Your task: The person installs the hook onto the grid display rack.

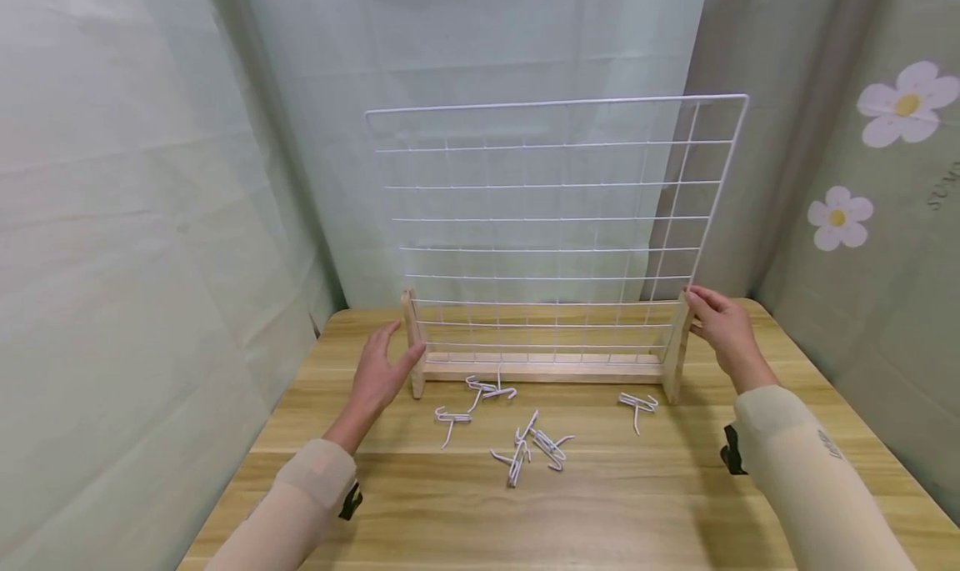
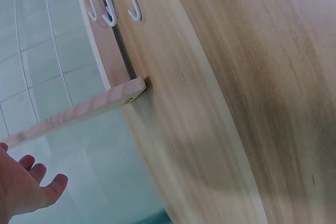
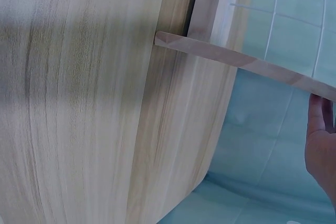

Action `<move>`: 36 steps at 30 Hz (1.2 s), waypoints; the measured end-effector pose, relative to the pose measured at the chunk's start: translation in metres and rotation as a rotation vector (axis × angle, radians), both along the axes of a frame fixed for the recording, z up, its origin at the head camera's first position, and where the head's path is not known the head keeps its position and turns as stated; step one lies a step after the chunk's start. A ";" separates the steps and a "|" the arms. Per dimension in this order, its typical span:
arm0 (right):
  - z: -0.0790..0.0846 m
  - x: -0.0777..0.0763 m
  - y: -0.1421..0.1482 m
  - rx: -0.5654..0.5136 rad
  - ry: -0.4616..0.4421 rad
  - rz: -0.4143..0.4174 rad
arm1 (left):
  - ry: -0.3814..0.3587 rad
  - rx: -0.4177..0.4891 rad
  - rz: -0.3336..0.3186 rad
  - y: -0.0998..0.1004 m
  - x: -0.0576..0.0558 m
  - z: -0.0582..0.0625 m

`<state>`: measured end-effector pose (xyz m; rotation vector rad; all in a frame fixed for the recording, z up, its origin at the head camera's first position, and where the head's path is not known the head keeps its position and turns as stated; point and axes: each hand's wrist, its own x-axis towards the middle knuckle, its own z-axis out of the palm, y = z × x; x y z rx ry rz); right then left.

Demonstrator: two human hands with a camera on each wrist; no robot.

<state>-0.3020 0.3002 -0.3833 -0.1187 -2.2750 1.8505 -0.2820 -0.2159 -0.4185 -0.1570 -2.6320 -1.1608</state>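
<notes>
A white wire grid panel (image 1: 555, 219) stands upright in a wooden base with a left end post (image 1: 413, 346) and a right end post (image 1: 677, 350). My left hand (image 1: 377, 373) is beside the left post with fingers spread, its thumb tip right at the post. At the other end, my right hand (image 1: 723, 331) has its fingertips at the upper outer side of the right post. In the right wrist view, the fingers (image 3: 316, 114) press against the wood. White wire hooks lie in front of the base, including a left hook (image 1: 452, 417) and a right hook (image 1: 637, 405).
A wooden table (image 1: 600, 521) carries the rack and hooks. More hooks lie in a cluster (image 1: 551, 450) near the middle. Pale green cloth (image 1: 150, 221) hangs at the left and back, and a curtain with white flowers (image 1: 909, 104) at the right.
</notes>
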 end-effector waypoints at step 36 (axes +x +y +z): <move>0.001 0.001 -0.005 -0.057 -0.014 -0.042 | -0.005 0.121 -0.054 0.030 0.011 -0.052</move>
